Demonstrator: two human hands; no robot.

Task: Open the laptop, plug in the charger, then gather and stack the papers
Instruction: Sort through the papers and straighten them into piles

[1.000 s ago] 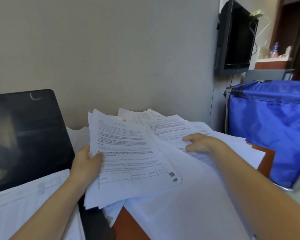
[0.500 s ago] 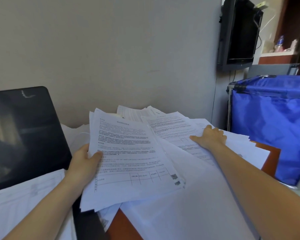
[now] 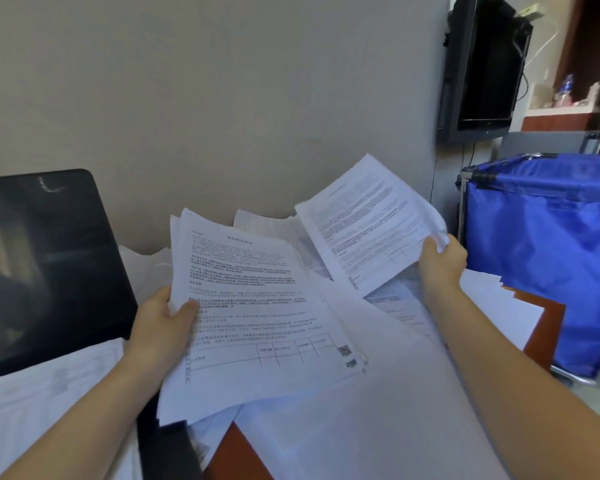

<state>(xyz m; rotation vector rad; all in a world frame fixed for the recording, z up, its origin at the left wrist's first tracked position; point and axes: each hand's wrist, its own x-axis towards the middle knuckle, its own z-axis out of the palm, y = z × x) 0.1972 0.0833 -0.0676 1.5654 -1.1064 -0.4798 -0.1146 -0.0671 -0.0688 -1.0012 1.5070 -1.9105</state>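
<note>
My left hand [image 3: 163,327] grips the left edge of a stack of printed sheets [image 3: 257,320], thumb on top, held just above the desk. My right hand [image 3: 442,259] pinches the right edge of a few printed sheets [image 3: 371,226], lifted and tilted up off the pile. More loose white papers [image 3: 378,403] lie spread over the brown desk [image 3: 544,327] beneath both hands. The laptop [image 3: 45,265] stands open at the left with a dark screen. No charger is visible.
A blue fabric bin [image 3: 551,258] on a metal frame stands right of the desk. A black wall-mounted screen [image 3: 482,64] hangs above it. The beige wall runs close behind the desk. White papers [image 3: 49,393] also cover the laptop's base.
My right hand, which was pressing flat on the papers at the right, has closed on a few sheets and lifted them up. My left hand still holds its stack.
</note>
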